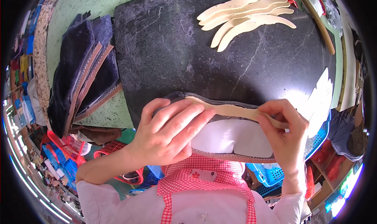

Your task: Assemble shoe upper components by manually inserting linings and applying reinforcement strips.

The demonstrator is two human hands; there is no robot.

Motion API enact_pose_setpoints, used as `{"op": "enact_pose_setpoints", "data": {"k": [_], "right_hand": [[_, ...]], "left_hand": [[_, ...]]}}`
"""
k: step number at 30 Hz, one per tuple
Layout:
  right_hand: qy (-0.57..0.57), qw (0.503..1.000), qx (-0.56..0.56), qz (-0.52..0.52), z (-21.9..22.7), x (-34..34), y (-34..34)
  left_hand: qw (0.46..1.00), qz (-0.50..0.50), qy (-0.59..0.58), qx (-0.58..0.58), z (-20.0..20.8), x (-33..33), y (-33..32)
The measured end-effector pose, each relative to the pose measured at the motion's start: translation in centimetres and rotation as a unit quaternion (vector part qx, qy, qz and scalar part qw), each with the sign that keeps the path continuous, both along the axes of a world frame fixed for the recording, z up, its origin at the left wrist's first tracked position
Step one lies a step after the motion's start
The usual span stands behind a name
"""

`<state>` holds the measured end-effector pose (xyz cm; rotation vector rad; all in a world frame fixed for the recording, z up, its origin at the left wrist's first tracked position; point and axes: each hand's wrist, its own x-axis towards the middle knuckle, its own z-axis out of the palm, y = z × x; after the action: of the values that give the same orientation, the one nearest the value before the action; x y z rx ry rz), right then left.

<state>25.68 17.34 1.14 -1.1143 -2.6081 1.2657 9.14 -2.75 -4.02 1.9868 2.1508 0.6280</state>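
A curved cream strip (231, 111) lies along the far edge of a dark fabric piece (220, 156), which has pale panels and a zigzag-stitched brown near edge. This piece rests at the near side of a dark slab (157, 63). My left hand (169, 128) lies over the strip's left end with its fingers stretched out flat; its thumb is partly hidden. Between thumb and forefinger, my right hand (284, 126) pinches the strip's right part, and the tip shows past the fingers. More cream strips (247, 16) lie in an overlapping pile at the slab's far side.
Dark pieces with stitched brown edges (84, 63) are stacked at the left on the green tabletop (106, 112). A wooden stick (314, 20) lies far right. White pieces (320, 102) sit at the right edge, above a blue basket (271, 175). Red baskets (66, 145) stand below left.
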Motion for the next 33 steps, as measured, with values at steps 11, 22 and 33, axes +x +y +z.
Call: {"op": "enact_pose_setpoints", "data": {"k": [11,22,33], "right_hand": [[-0.009,0.982,-0.13,-0.136,-0.5,4.8,2.0],[-0.034,0.996,0.047,-0.074,-2.0,5.5,3.6],[0.101,0.973,-0.182,0.102,2.3,3.6,4.4]], "left_hand": [[0.987,-0.132,0.065,-0.06,0.7,5.3,4.1],[0.992,-0.102,-0.018,-0.068,1.3,5.8,4.7],[0.868,-0.016,-0.366,-0.334,9.8,-1.3,9.6]]}}
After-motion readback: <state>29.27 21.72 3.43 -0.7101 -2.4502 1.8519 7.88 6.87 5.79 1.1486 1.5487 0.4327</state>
